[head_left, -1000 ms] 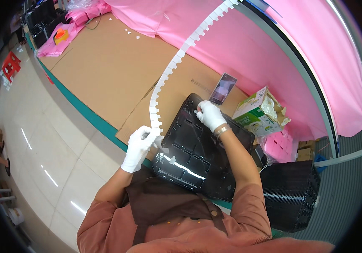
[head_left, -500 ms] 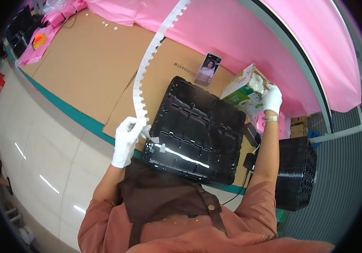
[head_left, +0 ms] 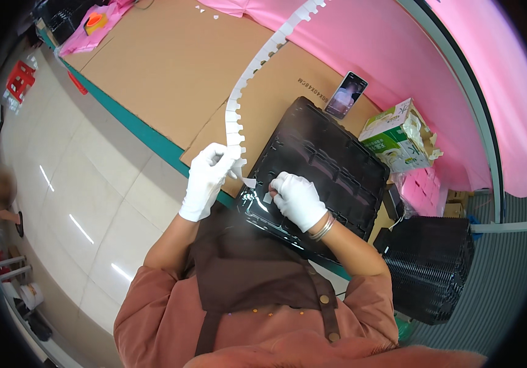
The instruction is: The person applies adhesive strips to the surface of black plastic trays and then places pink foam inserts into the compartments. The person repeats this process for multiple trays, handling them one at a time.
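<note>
My left hand (head_left: 205, 178), in a white glove, pinches the lower part of a long white paper strip (head_left: 233, 113) with notches along one edge. The strip curves up and away over the cardboard, and its loose end hangs by the corner of a black plastic tray (head_left: 331, 162). Over the tray's near left part is my right hand (head_left: 299, 199), also gloved, its fingers curled together. What they hold, if anything, is too small to make out. A small pale grey tab (head_left: 268, 197) shows beside those fingertips.
Behind the tray a phone (head_left: 346, 95) leans upright near a green and white carton (head_left: 398, 138) with a torn opening. Stacked black trays (head_left: 429, 264) stand at the right. Cardboard (head_left: 165, 67) covers the table, and an orange tape roll (head_left: 96, 23) lies far left.
My right hand has left the carton and come down to the tray's near left part. My left hand still holds the strip. The whole view has shifted.
</note>
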